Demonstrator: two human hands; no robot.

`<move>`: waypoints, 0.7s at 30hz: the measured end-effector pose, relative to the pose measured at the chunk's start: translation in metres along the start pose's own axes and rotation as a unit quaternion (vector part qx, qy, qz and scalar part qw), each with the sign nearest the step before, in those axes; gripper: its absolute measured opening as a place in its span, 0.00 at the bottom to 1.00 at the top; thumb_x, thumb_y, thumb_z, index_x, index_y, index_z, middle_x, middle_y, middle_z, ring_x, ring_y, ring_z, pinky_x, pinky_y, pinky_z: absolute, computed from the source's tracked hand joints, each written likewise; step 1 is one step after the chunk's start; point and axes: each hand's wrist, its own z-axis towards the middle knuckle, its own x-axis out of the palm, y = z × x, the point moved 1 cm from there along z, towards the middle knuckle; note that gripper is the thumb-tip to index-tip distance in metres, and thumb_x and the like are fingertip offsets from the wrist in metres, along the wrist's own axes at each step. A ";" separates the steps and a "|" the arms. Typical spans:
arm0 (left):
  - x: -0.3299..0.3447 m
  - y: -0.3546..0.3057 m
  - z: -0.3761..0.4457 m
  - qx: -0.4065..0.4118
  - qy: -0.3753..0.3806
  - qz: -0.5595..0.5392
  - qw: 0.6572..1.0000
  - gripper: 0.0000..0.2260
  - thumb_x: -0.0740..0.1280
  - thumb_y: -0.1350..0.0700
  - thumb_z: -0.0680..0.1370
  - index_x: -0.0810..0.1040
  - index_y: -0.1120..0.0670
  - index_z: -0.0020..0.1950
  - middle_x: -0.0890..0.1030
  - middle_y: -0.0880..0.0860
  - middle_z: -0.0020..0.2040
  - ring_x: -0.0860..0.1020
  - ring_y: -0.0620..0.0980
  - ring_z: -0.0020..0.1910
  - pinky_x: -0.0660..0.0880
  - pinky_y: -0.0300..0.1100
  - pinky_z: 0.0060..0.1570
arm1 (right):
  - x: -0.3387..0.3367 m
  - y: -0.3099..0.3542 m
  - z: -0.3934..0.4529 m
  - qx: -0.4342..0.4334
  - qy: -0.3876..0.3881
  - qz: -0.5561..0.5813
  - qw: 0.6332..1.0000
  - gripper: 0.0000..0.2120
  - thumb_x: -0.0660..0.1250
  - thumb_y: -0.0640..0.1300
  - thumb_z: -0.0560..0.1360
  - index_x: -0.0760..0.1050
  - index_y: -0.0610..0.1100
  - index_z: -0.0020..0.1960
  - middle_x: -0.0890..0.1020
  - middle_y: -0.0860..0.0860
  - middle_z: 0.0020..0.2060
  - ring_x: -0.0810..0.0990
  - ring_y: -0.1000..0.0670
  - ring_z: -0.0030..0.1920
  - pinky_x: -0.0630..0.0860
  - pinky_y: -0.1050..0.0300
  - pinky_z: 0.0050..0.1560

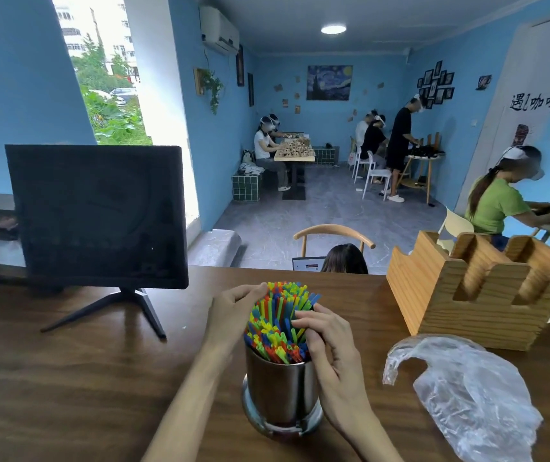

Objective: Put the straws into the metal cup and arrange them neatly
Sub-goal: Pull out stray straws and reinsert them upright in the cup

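1. Left hand [233, 306] sits at the left side of the straws [280, 320], fingers curled against the upper part of the bundle. Looks like it acts as a backstop so the bunch doesn't fan out leftward.
2. Right hand [325, 341] is on the right side of the bundle, just above the rim of the metal cup [282, 391]. Fingers are bent in and touch the straws partway down; I can't tell if it pinches single ones or just presses. Likely squeezing the pack toward the left hand.
3. Straws are all in the metal cup, standing but leaning away from the person, with the tops spread unevenly. So the loading looks done and the tidying is in hand.
4. Metal cup stands upright on the wooden counter [83, 378], on its wider base. Neither hand holds the cup itself, so a hard side push could tip it.
5. Crumpled plastic bag [467, 395] lies right of the cup, apart from it. Probably the straws' packaging, and it looks empty.
6. Wooden holder [467, 295] is behind and right of the cup; the monitor [96, 215] is behind and left of it. Neither is involved.
7. Next, as I read it: level the tops and pull the leaning straws upright.
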 end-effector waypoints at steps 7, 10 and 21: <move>-0.011 -0.002 0.010 0.017 0.020 0.073 0.997 0.05 0.74 0.45 0.76 0.87 0.45 0.47 0.87 0.43 0.43 0.85 0.43 0.45 0.83 0.42 0.46 | -0.001 0.001 0.000 0.009 0.009 -0.002 1.000 0.12 0.60 0.49 0.82 0.82 0.54 0.57 0.82 0.61 0.59 0.72 0.52 0.71 0.66 0.62 0.70; -0.014 -0.009 0.012 0.030 0.024 0.110 0.993 0.05 0.74 0.46 0.76 0.87 0.46 0.47 0.86 0.43 0.43 0.84 0.42 0.44 0.80 0.36 0.42 | 0.000 0.002 -0.001 0.014 0.007 -0.005 1.000 0.12 0.60 0.49 0.82 0.82 0.54 0.57 0.82 0.60 0.59 0.71 0.52 0.72 0.65 0.62 0.70; -0.029 -0.033 0.022 -0.002 0.125 0.087 0.988 0.06 0.79 0.50 0.70 0.87 0.50 0.41 0.85 0.43 0.36 0.80 0.37 0.39 0.72 0.32 0.36 | 0.002 0.007 -0.005 0.038 -0.013 -0.022 0.999 0.12 0.60 0.53 0.81 0.82 0.56 0.56 0.82 0.61 0.61 0.70 0.53 0.73 0.65 0.62 0.71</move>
